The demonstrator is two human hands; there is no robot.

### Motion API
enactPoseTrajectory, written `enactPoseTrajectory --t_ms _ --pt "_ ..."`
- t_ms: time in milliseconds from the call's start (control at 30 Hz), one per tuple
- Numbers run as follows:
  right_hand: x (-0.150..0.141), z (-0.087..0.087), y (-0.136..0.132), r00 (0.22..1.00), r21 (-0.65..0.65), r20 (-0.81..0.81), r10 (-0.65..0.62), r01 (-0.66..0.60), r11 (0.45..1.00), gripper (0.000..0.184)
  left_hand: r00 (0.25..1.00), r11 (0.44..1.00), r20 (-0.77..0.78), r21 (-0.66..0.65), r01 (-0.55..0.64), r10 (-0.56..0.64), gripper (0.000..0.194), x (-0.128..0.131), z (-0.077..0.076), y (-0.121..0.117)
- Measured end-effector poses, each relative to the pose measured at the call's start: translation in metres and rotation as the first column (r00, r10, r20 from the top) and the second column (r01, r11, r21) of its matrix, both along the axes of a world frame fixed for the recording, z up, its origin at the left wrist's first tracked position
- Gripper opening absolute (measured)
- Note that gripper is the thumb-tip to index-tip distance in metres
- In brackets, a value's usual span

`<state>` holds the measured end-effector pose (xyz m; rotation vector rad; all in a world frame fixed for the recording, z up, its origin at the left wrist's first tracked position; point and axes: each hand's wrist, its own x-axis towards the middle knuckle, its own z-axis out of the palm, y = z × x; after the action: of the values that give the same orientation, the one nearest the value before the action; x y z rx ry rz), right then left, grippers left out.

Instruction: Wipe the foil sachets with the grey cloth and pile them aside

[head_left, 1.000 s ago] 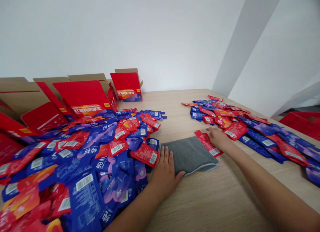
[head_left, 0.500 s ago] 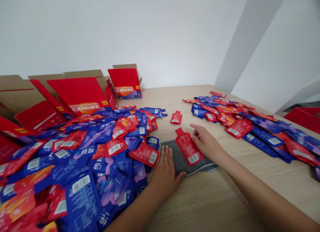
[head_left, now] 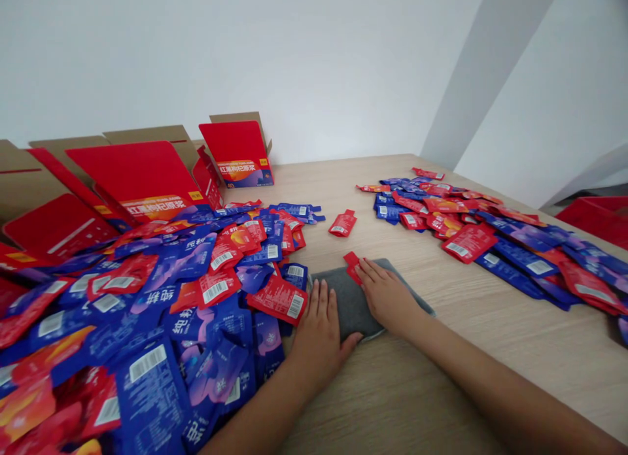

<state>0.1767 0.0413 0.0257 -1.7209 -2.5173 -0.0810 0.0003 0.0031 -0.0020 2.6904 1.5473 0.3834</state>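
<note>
Red pouch point(head_left: 352, 263) lies on the grey cloth point(head_left: 352, 308) on the surface point(head_left: 392, 396), mostly covered by your right hand point(head_left: 386, 295), with its narrow end poking out between ten and eleven o'clock of that hand, whose visible fingers lie flat and close together. Your left hand point(head_left: 318, 340) rests flat on the cloth's nine o'clock side, fingers nearly together and thumb spread away, just beside the mixed heap point(head_left: 206, 321). From the cloth, a loose pouch point(head_left: 342, 224) lies between eleven and twelve o'clock, and another pile point(head_left: 471, 241) spreads at two.
</note>
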Motion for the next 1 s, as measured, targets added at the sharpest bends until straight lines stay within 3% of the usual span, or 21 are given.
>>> enactPoseTrajectory --t_ms 233,300,400,500,600,733,833,1000 --pt "0.006 0.010 -0.001 0.991 0.100 -0.128 -0.035 0.048 0.994 0.040 1.000 1.000 -0.004 -0.024 0.002 -0.002 0.077 0.000 0.003 0.000" --pt "0.006 0.020 -0.005 0.969 0.194 -0.245 0.046 0.002 0.981 0.040 1.000 0.999 0.007 -0.035 0.003 -0.003 0.078 0.000 0.005 0.000" --pt "0.003 0.034 -0.011 0.871 0.337 -0.442 0.214 -0.060 0.939 0.041 0.999 0.998 0.046 -0.056 -0.001 0.004 0.082 0.000 0.006 -0.001" --pt "-0.003 0.035 -0.015 0.805 0.355 -0.526 0.274 -0.085 0.931 0.041 0.996 0.998 0.091 -0.064 -0.018 0.024 0.087 -0.001 0.006 -0.002" --pt "-0.010 0.019 -0.016 0.856 0.250 -0.454 0.246 -0.143 0.958 0.044 0.994 0.999 0.110 -0.050 -0.017 0.022 0.087 -0.001 0.004 -0.002" --pt "-0.018 0.000 -0.014 0.945 0.106 -0.231 0.232 -0.213 0.971 0.042 0.997 1.000 0.073 -0.016 0.015 -0.014 0.084 -0.002 -0.001 0.000" --pt "-0.017 0.000 -0.011 0.975 0.051 -0.128 0.181 -0.176 0.983 0.039 0.998 1.000 0.060 0.017 0.017 -0.019 0.085 -0.002 -0.004 0.001" --pt "0.001 0.009 -0.005 0.999 0.067 -0.035 0.015 -0.012 0.998 0.035 0.999 1.000 0.045 0.012 0.010 -0.010 0.085 -0.003 -0.003 0.001"
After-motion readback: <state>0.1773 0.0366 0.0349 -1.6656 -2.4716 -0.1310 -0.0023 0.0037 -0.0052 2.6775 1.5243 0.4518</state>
